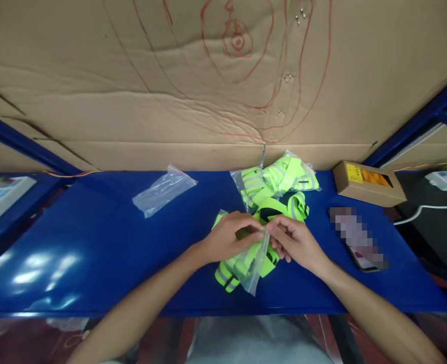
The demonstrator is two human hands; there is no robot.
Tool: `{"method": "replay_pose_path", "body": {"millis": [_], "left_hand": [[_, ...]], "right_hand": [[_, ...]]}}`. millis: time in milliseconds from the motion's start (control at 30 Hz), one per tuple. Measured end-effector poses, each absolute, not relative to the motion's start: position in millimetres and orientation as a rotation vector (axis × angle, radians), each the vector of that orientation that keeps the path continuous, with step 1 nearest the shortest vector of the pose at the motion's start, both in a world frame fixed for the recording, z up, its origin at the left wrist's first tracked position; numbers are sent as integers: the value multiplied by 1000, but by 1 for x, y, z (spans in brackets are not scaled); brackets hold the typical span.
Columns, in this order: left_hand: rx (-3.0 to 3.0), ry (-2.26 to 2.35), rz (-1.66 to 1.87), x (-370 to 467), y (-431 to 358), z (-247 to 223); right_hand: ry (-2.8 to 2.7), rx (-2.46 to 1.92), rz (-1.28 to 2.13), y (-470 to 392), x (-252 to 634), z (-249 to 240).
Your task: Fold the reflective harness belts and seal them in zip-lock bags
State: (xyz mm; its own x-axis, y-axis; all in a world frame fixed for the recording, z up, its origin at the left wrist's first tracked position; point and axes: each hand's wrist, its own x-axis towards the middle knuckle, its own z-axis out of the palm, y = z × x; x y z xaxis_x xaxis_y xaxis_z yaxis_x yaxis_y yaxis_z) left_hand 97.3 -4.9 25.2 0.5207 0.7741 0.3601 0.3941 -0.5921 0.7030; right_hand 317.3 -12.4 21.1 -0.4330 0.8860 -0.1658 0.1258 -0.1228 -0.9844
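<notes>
Both hands meet over the middle of the blue table. My left hand (234,235) is closed, pinching the edge of a clear plastic bag (259,268). From the other side, my right hand (293,240) pinches the same edge with thumb and forefinger. Under and around the bag lie neon-yellow reflective straps (227,278) with grey stripes and black buckles; whether any are inside it I cannot tell. A loop of strap (299,205) rises just behind my fingers. Farther back, touching the cardboard, are more straps packed in clear bags (284,174).
An unfilled clear bag (165,191) lies left of centre on the blue table (105,242). To the right are a phone (359,242) and a cardboard box (370,184) with a yellow label. A cardboard sheet (162,121) with red rings stands behind, between blue posts.
</notes>
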Motion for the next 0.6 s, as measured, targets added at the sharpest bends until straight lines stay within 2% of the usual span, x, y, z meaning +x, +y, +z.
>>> {"method": "replay_pose_path", "body": {"millis": [200, 467, 600], "left_hand": [[2292, 1117, 1119, 98, 0, 13], [2299, 1311, 1345, 100, -13, 23], [2546, 1051, 1105, 109, -22, 28]], "right_hand": [[-1761, -1111, 1947, -14, 321, 18], [-1684, -1180, 1827, -15, 316, 25], [-1583, -1091, 2007, -14, 315, 22]]}}
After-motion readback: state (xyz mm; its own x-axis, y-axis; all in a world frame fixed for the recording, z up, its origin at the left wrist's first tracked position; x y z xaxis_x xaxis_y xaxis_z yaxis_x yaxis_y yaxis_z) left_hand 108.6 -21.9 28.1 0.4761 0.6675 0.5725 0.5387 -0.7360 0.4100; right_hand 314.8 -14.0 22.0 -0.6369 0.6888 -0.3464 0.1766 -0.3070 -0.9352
